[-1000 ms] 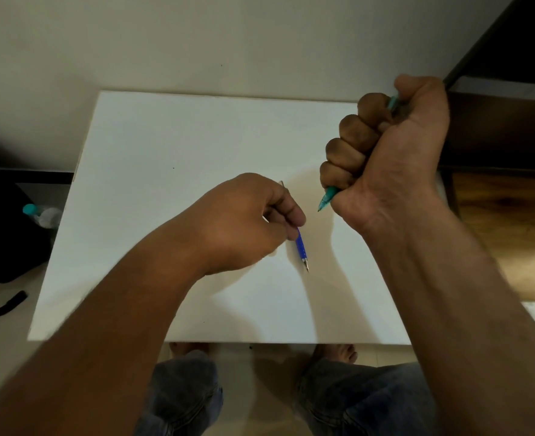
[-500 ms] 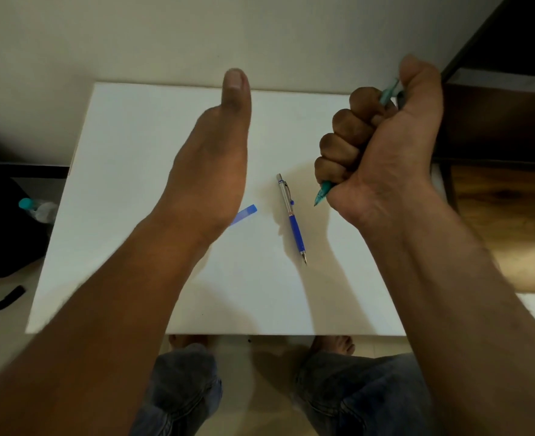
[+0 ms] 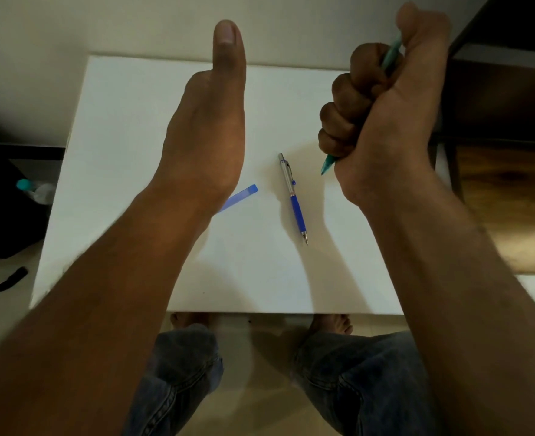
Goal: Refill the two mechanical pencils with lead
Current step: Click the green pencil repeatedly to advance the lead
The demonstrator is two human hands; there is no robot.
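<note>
The right hand (image 3: 382, 121) was a closed fist round the teal pencil (image 3: 328, 162), above the right side of the table (image 3: 128, 121). The pencil stood steep, its tip poking out below the fist toward the tabletop, and the thumb lay over its top end. The left hand (image 3: 206, 127) was raised edge-on over the middle of the table with the thumb straight up. No fingers showed curled and I saw nothing in it.

The blue pencil (image 3: 293, 196) lay flat between the two hands. Its long axis ran from the far edge to the near edge, tip nearest me. Just left of it lay the lead case (image 3: 242, 195), slanted, with its lower end hidden under the left wrist. I judged the case was wanted next, and the empty left hand was the nearer to it, with the case lying below its wrist.
</note>
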